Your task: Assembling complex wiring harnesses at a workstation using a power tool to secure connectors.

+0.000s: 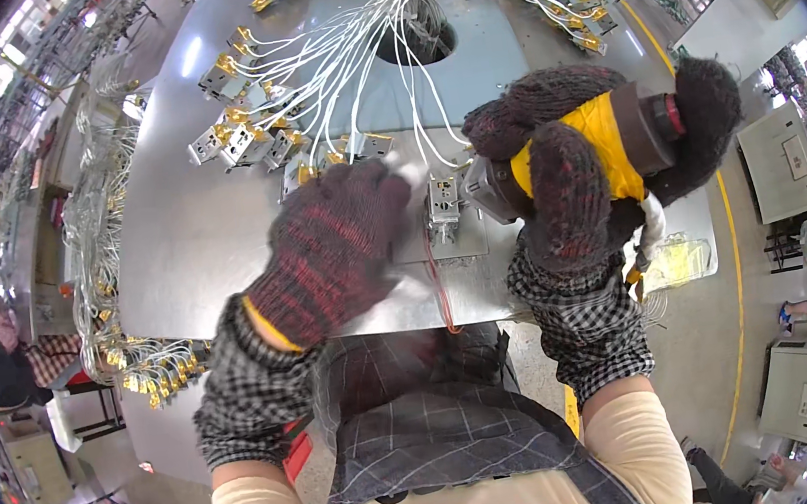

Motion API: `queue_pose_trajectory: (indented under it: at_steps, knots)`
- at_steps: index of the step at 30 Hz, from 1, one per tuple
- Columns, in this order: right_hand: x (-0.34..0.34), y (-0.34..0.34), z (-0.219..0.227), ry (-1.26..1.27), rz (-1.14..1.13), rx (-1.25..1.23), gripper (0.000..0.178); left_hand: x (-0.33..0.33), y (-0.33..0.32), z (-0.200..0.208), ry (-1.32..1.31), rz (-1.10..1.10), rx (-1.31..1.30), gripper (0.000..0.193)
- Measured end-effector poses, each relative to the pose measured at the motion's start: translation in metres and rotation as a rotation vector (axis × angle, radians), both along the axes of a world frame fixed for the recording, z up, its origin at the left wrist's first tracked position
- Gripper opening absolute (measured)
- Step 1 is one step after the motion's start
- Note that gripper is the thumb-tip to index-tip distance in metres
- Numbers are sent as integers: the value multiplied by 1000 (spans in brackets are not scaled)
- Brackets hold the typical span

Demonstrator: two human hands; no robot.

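Observation:
My left hand (337, 245), in a dark red-and-black knit glove, is over the metal table, its back toward me. Its fingers point away and are blurred, so what they hold, if anything, is hidden. My right hand (571, 181), gloved alike, is wrapped around a handheld power tool (602, 142) with a dark body and a yellow-wrapped grip. The tool's grey nose points left, beside a small silver metal block (443, 202) standing between my hands. Thin reddish wires (440, 293) run from near the block to the table's front edge.
A bundle of white cables (386, 27) with gold-coloured connectors fans out over the metal table (167, 251), around a round hole (433, 44). More cables (105, 238) hang at the left. A yellow-labelled packet (677, 262) lies at the right edge. A person (3, 352) is at the far left.

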State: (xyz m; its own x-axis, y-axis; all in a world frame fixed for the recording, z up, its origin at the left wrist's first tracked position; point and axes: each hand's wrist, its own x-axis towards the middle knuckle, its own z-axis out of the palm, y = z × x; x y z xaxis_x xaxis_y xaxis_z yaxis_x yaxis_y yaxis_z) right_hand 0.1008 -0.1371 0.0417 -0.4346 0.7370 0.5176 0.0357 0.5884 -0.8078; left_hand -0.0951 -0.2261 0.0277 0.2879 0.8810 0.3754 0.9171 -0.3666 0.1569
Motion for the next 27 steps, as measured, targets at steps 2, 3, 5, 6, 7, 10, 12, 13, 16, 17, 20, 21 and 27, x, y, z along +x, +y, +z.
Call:
queue_pose_trajectory:
  at_steps: [2, 3, 5, 6, 7, 10, 12, 13, 16, 17, 20, 21, 27]
  knots:
    - [0, 2, -3, -5, -1, -8, 58, -9, -5, 0, 136, -13, -100, 72]
    - [-1, 2, -4, 46, 2, -6, 58, -10, -3, -1, 225, -13, -194, 67]
    - [-5, 2, -5, 256, 16, 15, 57, -8, -2, 3, 306, -49, -209, 23]
    - [-9, 3, -4, 370, 26, 43, 57, -5, 0, 0, 308, -45, -209, 23]
    - [-13, 4, -3, 470, 33, 73, 57, -4, 3, -6, 440, -56, -150, 21]
    - [-18, 8, -1, 631, 33, 154, 57, -4, 2, -14, 517, -81, -46, 17]
    - [-18, 8, 0, 665, 35, 184, 57, -5, 1, -22, 460, -96, -4, 16]
    - [-19, 10, 0, 676, 35, 198, 57, -4, 2, -33, 470, -45, -80, 16]
    - [-18, 6, -1, 694, 49, 185, 57, -1, 3, -34, 489, 2, -160, 15]
    - [-19, 7, -2, 697, 55, 178, 57, 0, 1, -27, 504, -2, -164, 14]
    - [-19, 8, -3, 694, 47, 184, 56, -14, -6, 4, 127, -71, -185, 52]
    - [-19, 9, -3, 682, 46, 183, 56, -20, -7, 8, -182, -87, -250, 54]
    - [-13, 7, -9, 397, 81, 100, 56, -14, -12, -43, -1096, -140, -378, 64]
